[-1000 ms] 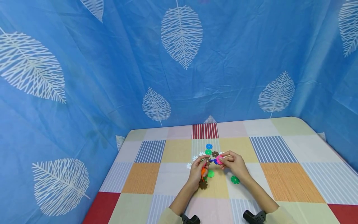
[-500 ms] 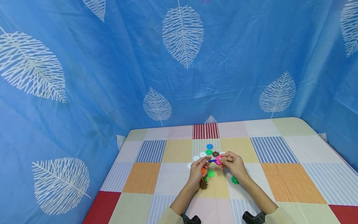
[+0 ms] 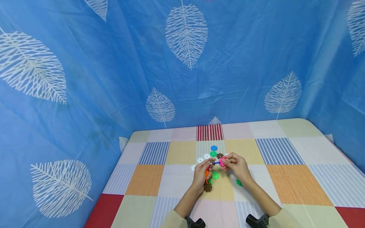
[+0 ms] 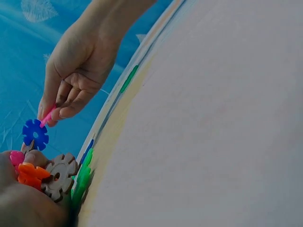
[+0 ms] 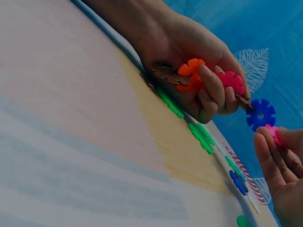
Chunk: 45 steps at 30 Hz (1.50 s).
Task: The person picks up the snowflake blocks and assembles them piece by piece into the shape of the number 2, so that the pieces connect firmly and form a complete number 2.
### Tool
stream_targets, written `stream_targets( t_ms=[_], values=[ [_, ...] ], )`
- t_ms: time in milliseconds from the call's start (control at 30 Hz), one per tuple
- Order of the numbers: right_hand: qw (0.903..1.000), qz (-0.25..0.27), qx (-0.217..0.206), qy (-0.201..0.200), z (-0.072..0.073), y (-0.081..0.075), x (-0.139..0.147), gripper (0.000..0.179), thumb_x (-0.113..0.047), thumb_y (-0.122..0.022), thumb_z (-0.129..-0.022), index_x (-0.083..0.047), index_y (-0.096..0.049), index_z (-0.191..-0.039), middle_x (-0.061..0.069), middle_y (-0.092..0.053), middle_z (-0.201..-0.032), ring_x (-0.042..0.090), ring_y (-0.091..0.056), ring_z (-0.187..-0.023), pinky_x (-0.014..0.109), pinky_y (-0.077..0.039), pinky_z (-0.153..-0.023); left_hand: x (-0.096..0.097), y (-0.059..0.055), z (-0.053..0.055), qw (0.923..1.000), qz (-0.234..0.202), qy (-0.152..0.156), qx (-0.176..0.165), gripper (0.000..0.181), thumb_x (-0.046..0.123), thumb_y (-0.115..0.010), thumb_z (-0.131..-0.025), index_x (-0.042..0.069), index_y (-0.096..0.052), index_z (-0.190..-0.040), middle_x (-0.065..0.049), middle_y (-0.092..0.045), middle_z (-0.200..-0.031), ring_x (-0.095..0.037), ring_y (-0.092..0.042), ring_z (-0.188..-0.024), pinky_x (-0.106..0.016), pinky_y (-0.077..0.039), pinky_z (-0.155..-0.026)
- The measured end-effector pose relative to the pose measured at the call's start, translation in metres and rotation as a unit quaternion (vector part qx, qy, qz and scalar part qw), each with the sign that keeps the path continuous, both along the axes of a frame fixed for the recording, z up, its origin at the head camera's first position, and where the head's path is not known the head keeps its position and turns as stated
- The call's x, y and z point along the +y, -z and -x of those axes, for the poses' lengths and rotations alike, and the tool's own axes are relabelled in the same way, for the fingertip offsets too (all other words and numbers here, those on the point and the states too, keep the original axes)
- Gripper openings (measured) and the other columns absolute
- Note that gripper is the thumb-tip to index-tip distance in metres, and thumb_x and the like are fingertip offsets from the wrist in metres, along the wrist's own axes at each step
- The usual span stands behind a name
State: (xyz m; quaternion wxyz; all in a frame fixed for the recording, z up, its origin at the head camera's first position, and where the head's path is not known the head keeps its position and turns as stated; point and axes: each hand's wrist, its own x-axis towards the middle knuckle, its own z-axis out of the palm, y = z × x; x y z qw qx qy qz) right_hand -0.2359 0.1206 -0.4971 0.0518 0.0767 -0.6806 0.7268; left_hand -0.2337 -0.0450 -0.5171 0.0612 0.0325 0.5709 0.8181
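Note:
Slotted plastic snowflake discs are joined in a chain between the two hands. My left hand [image 3: 200, 174] curls round the chain, where a brown disc [image 5: 168, 74], an orange disc [image 5: 191, 71] and a pink disc [image 5: 230, 82] show. Beyond its fingertips, another brown disc [image 5: 243, 101], seen nearly edge-on, meets a blue disc [image 5: 260, 115]. With thumb and fingers my right hand [image 3: 240, 167] pinches a second pink disc [image 3: 222, 162], which meets the blue one's edge. How deep the slots sit in each other is hidden.
Loose discs lie on the patchwork cloth [image 3: 251, 190] around the hands: a blue disc [image 3: 214, 148], a green disc [image 3: 213, 154], a brown disc [image 3: 220, 155], several white discs [image 3: 200, 160], and a light green disc [image 3: 215, 175]. The right forearm partly covers another green disc [image 3: 239, 182].
The right hand has shifted slightly left with the pink disc, and its forearm now covers more of the green disc. The left hand keeps its hold on the chain, almost still.

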Motion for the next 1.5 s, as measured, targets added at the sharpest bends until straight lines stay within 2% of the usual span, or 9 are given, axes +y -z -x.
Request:
stream_targets(
  t_ms=[467, 600, 700, 800, 933, 1033, 1100, 1233, 1500],
  values=[
    [0.9999, 0.008, 0.001, -0.014, -0.003, 0.004, -0.007, 0.022, 0.001, -0.063, -0.084, 0.015, -0.055, -0.1, 0.014, -0.065, -0.071, 0.018, -0.064, -0.059, 0.033, -0.055, -0.059, -0.003, 0.003, -0.001, 1.0, -0.009, -0.002, 0.0, 0.028, 0.015, -0.049, -0.094, -0.003, -0.062, -0.111, 0.001, -0.042, -0.067, -0.001, -0.03, -0.04, -0.012, -0.024, -0.035],
    [0.9993, -0.024, 0.016, -0.022, -0.004, 0.004, -0.008, 0.029, -0.008, -0.062, -0.088, 0.01, -0.055, -0.111, 0.02, -0.065, -0.079, 0.025, -0.065, -0.067, 0.035, -0.055, -0.062, -0.006, -0.001, 0.001, 0.9992, -0.034, -0.011, -0.016, 0.028, 0.018, -0.049, -0.094, 0.0, -0.061, -0.111, 0.002, -0.044, -0.069, -0.001, -0.03, -0.041, -0.012, -0.024, -0.035],
    [0.9953, -0.09, 0.029, -0.017, -0.005, 0.005, -0.011, 0.037, -0.016, -0.063, -0.088, 0.002, -0.054, -0.12, 0.017, -0.066, -0.09, 0.028, -0.065, -0.079, 0.033, -0.054, -0.068, -0.011, -0.005, 0.005, 0.9969, -0.072, -0.021, -0.025, 0.032, 0.022, -0.045, -0.095, 0.001, -0.059, -0.114, 0.001, -0.044, -0.07, -0.002, -0.03, -0.04, -0.013, -0.025, -0.036],
    [0.9773, -0.203, 0.055, -0.029, -0.009, 0.008, -0.015, 0.041, -0.022, -0.067, -0.085, -0.003, -0.057, -0.12, 0.009, -0.066, -0.101, 0.025, -0.062, -0.092, 0.034, -0.051, -0.078, -0.018, -0.009, 0.009, 0.9919, -0.118, -0.032, -0.033, 0.037, 0.027, -0.041, -0.095, 0.002, -0.055, -0.118, 0.002, -0.044, -0.069, -0.002, -0.029, -0.039, -0.014, -0.024, -0.036],
    [0.9273, -0.34, 0.14, -0.07, -0.016, 0.014, -0.02, 0.041, -0.03, -0.073, -0.079, -0.007, -0.065, -0.112, 0.006, -0.062, -0.109, 0.026, -0.053, -0.102, 0.045, -0.042, -0.088, -0.025, -0.012, 0.014, 0.9862, -0.153, -0.059, -0.023, 0.041, 0.028, -0.041, -0.095, -0.001, -0.053, -0.12, 0.001, -0.043, -0.07, -0.002, -0.029, -0.041, -0.013, -0.024, -0.037],
    [0.891, -0.393, 0.205, -0.098, -0.021, 0.017, -0.024, 0.04, -0.038, -0.073, -0.076, -0.015, -0.069, -0.108, 0.01, -0.058, -0.116, 0.03, -0.047, -0.107, 0.052, -0.036, -0.087, -0.027, -0.013, 0.015, 0.9849, -0.157, -0.072, -0.009, 0.04, 0.027, -0.041, -0.095, -0.003, -0.055, -0.118, 0.0, -0.043, -0.071, -0.002, -0.029, -0.042, -0.013, -0.025, -0.038],
    [0.8765, -0.408, 0.229, -0.115, -0.022, 0.018, -0.026, 0.038, -0.042, -0.072, -0.075, -0.02, -0.071, -0.106, 0.012, -0.055, -0.12, 0.032, -0.045, -0.111, 0.054, -0.034, -0.087, -0.028, -0.013, 0.016, 0.9842, -0.161, -0.074, -0.008, 0.037, 0.026, -0.041, -0.095, -0.001, -0.057, -0.115, -0.001, -0.043, -0.07, -0.003, -0.029, -0.041, -0.013, -0.025, -0.038],
    [0.8669, -0.414, 0.245, -0.129, -0.022, 0.02, -0.026, 0.031, -0.041, -0.072, -0.075, -0.023, -0.072, -0.101, 0.013, -0.053, -0.122, 0.034, -0.044, -0.112, 0.055, -0.034, -0.087, -0.028, -0.013, 0.015, 0.9846, -0.155, -0.079, -0.011, 0.035, 0.025, -0.04, -0.096, 0.0, -0.056, -0.114, 0.0, -0.043, -0.07, -0.003, -0.029, -0.042, -0.013, -0.025, -0.038],
    [0.8883, -0.391, 0.223, -0.09, -0.013, 0.02, -0.016, 0.026, -0.029, -0.078, -0.071, -0.018, -0.068, -0.092, -0.003, -0.057, -0.099, 0.018, -0.047, -0.095, 0.042, -0.039, -0.081, -0.027, -0.011, 0.014, 0.9855, -0.157, -0.06, -0.022, 0.03, 0.028, -0.039, -0.096, 0.007, -0.058, -0.109, -0.002, -0.047, -0.075, -0.004, -0.035, -0.047, -0.012, -0.028, -0.04]
  ],
)
